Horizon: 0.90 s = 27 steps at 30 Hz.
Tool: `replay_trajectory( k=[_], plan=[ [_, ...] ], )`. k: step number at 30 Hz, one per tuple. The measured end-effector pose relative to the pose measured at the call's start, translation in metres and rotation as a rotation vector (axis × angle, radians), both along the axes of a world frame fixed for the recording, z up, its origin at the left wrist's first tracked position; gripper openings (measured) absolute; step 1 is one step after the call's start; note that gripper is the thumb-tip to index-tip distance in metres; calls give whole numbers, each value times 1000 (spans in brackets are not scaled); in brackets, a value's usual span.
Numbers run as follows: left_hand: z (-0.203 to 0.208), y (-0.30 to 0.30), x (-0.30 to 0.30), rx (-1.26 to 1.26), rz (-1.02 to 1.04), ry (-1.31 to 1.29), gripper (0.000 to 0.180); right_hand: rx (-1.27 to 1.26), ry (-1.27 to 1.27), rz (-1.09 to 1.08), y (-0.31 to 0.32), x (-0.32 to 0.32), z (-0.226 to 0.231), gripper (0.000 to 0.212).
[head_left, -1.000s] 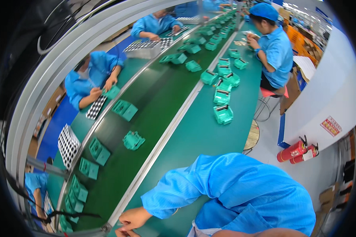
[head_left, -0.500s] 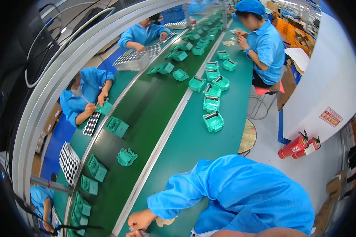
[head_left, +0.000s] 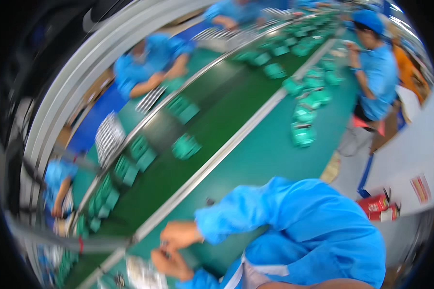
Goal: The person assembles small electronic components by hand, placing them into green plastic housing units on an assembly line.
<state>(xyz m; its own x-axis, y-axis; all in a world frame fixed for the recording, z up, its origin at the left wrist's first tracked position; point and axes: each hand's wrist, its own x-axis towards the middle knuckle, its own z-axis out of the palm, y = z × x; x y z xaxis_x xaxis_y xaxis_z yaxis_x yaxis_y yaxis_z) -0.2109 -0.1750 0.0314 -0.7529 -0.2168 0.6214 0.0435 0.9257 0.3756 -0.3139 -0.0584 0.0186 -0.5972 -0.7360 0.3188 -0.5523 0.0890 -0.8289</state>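
Head view: beside the pale metal rail [head_left: 210,165], right hand [head_left: 181,234] meets left hand [head_left: 171,264], fingers narrowed, contents indiscernible; a crumpled clear plastic bag [head_left: 142,273] lies near the rail's lower end. Braced fingertips likely aid precision.

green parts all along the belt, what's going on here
The person's right hand and left hand meet over the green table at something small, too blurred to name. Pale crumpled plastic lies beside the left hand. Green parts lie along the dark green belt, with more on the table farther up. Co-workers in blue are at both sides of the belt.
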Motion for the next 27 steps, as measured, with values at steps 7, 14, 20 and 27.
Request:
replay_trajectory(
  k=[7,14,20,27],
  plan=[
    [-10,-21,-10,1166,-178,-50,37,-108,-197,44,44,-5,24,14],
    [-8,1,-4,1700,-775,-396,40,-200,-775,-15,89,0,17,16],
    [4,38,-5,1472,-558,-394,31,-402,-716,-243,122,42,7,11],
    [-10,37,-4,1452,-749,-365,30,-355,-609,-352,145,53,1,19]
  ],
)
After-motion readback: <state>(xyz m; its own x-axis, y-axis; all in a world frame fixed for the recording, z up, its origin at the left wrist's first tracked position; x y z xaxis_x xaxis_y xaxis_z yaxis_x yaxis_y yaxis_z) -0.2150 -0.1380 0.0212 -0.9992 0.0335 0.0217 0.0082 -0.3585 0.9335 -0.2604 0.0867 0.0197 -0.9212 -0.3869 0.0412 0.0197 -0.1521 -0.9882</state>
